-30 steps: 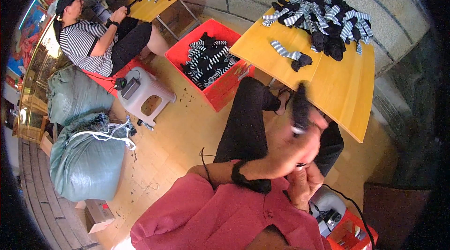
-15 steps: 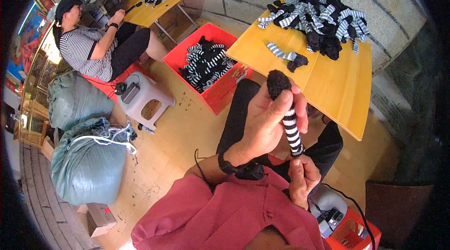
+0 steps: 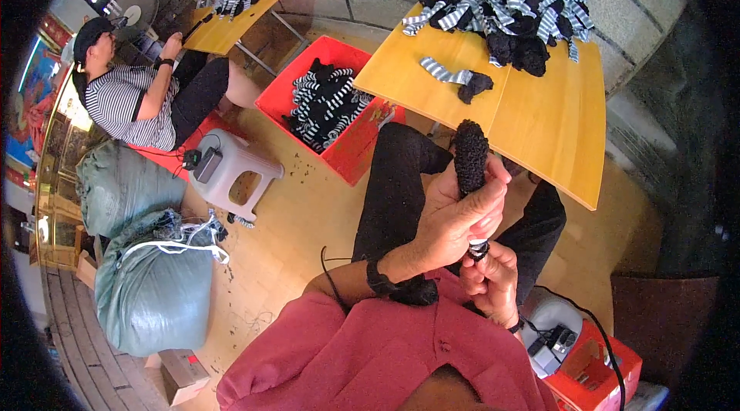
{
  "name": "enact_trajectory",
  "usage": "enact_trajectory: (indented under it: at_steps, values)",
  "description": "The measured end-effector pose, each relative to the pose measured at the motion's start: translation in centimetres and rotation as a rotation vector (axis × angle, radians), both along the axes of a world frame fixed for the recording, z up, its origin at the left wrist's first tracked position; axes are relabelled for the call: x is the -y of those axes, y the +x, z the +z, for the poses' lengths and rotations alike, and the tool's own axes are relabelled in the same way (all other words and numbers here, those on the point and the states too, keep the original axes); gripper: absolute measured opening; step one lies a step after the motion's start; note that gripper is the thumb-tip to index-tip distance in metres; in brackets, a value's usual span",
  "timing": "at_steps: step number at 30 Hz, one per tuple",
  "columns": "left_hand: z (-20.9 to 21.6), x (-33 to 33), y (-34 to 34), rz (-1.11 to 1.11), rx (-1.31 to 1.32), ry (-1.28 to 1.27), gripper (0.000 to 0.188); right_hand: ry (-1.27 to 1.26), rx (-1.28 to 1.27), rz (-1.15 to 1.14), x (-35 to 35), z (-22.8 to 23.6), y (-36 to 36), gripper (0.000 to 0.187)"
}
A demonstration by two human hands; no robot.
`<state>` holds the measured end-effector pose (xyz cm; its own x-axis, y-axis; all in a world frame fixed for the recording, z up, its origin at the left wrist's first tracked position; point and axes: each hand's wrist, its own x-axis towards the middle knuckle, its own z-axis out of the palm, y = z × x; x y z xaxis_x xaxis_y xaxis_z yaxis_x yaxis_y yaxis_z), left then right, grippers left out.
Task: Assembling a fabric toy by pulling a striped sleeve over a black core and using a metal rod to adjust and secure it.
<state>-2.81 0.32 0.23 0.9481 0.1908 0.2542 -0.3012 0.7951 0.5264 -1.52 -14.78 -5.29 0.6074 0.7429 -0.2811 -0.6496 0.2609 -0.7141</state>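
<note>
Wrapped around the middle of a knitted tube (image 3: 470,158) is my left hand (image 3: 462,214). The tube's fuzzy black end sticks up above my fingers. Most of its black-and-white striped part is hidden inside the hand; a short bit shows below. My right hand (image 3: 493,281) is closed with fingertips pinched at that lower end, just under the left hand. Closest on the yellow table (image 3: 555,130) lies a single grey-and-white striped piece with a black end (image 3: 455,76), apart from both hands.
A heap of striped and black knitted pieces (image 3: 509,14) covers the table's far part. Left of it stands a red bin (image 3: 308,57) of similar pieces. A co-worker (image 3: 131,95) sits further left, near a grey stool (image 3: 239,172) and green sacks (image 3: 154,288). A red crate (image 3: 609,365) is at lower right.
My left hand has slid down over the striped part, so more of the black end shows above it. The right hand has come closer beneath it. The whole view has shifted slightly.
</note>
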Motion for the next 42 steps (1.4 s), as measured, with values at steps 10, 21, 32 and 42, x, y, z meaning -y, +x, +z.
enact_trajectory:
  at_steps: [10,21,32,42]
  values:
    - [1.6,-2.6,0.0,0.323,0.024,0.126,0.030,-0.258,0.682,-0.317,0.3,-2.2,-0.8,0.018]
    - [2.2,-3.4,0.2,0.135,0.012,0.081,0.030,-0.526,1.169,-0.515,1.0,-1.4,0.1,0.014]
    - [0.4,-0.7,0.4,0.075,-0.003,-0.050,0.037,-0.212,0.772,-0.454,0.6,-3.8,-0.7,0.017]
    - [0.4,-0.5,-0.4,0.084,-0.020,0.099,0.038,-0.041,0.123,-0.043,-0.3,-0.4,0.2,0.019]
